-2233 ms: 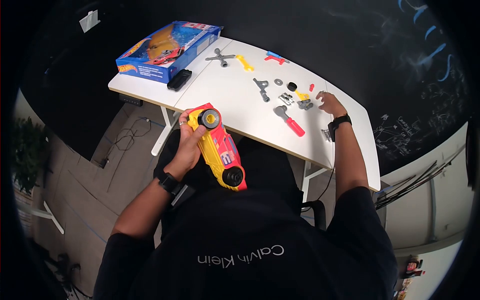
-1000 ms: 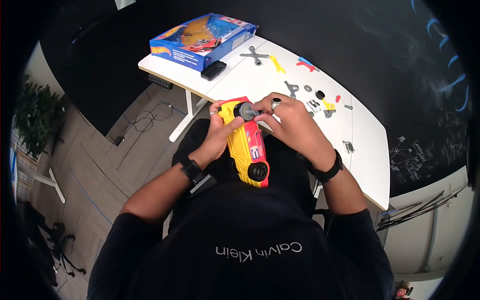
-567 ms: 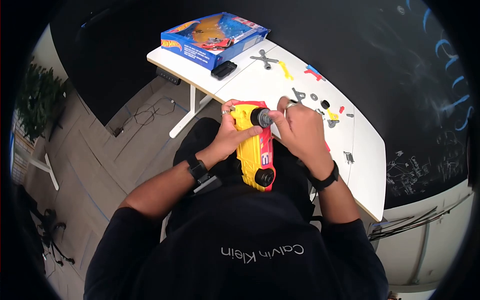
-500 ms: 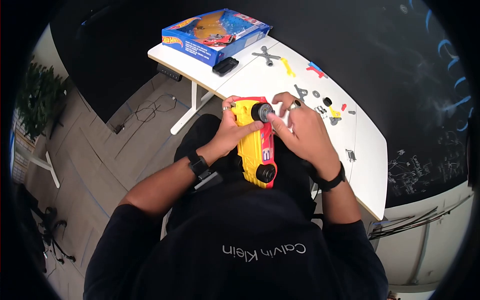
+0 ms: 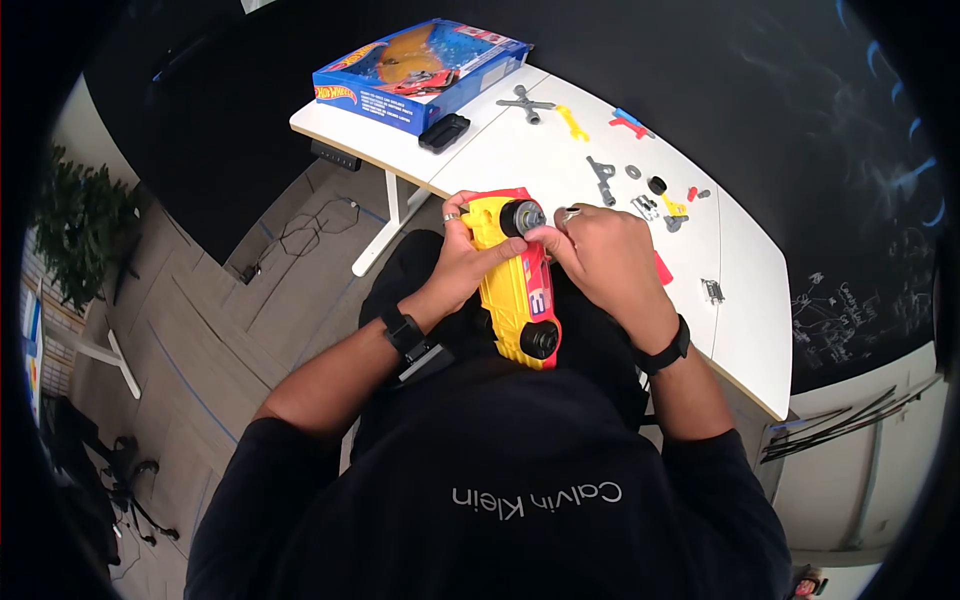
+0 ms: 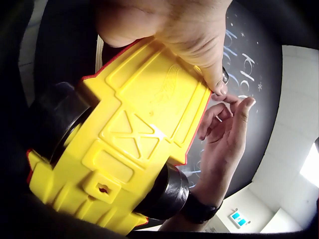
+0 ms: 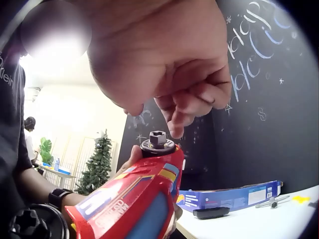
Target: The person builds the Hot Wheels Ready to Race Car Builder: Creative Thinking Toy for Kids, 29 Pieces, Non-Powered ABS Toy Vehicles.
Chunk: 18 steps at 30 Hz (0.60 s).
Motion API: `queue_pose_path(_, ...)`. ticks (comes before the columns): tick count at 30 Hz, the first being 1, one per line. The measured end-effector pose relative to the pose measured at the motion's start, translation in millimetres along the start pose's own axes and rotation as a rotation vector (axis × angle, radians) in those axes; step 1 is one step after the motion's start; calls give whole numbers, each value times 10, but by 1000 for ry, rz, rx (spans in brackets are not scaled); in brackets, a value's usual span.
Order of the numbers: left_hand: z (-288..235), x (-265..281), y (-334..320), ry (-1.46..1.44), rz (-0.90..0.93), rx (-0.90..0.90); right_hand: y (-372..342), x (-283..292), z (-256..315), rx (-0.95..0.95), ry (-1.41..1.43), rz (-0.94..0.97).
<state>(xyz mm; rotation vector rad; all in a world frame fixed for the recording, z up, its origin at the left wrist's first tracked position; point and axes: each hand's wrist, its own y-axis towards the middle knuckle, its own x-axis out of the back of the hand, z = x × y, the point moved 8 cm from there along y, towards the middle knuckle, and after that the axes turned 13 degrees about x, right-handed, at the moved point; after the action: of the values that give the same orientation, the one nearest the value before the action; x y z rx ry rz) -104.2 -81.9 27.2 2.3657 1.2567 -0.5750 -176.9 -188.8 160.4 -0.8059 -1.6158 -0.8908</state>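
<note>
My left hand (image 5: 463,262) grips a red and yellow toy car (image 5: 508,290) over the lap, thumb along the yellow underside and fingers behind the body. One black wheel (image 5: 516,219) at the far end carries a grey bolt (image 7: 158,138) standing out from its hub. Just beyond that bolt is my right hand (image 5: 612,255), its fingers half bent with nothing between them. In the right wrist view a small gap shows between fingertips and bolt. Nearer the body sits a second black wheel (image 5: 540,340). The left wrist view shows the car's yellow underside (image 6: 134,129).
On the white table (image 5: 745,330) stands a blue toy box (image 5: 400,85) beside a black tray (image 5: 444,132). Farther right lie a grey cross wrench (image 5: 526,104), a yellow wrench (image 5: 573,122), a red and blue piece (image 5: 631,123) and several small parts. A red handle (image 5: 663,268) shows past the right hand.
My right hand came from the table's right side to the far wheel, pinched a grey bolt there, turned it, and now is off it. The bolt sits in the hub, which showed yellow before.
</note>
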Motion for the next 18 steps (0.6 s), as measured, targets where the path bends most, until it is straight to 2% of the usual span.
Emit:
queue_pose_path(1,3,-1,4,-5,-1,0,-20,21,14,-3,0,-1)
queue_pose_path(3,6,11,10,1,-5,-8,-96,274,121,76,184,-318)
queue_pose_path(4,6,12,0,6,-12,-15,-89,235,122,74,187,-315)
queue_pose_path(6,22,-5,-11,-8,-6,-3,-96,271,234,262,118,-492)
queue_pose_path(8,20,-16,1,-18,4,3,-82,217,190,261,99,-495)
queue_pose_path(10,15,-19,-1,17,4,-3,-19,-11,-2,24,25,-197)
queue_pose_path(14,9,-17,-11,21,8,-4,-86,172,81,59,151,-311)
queue_pose_path(16,17,-20,-16,8,-1,-13,-86,190,185,161,63,-335)
queue_pose_path(18,35,-19,-17,2,-3,-3,-86,141,173,168,27,-339)
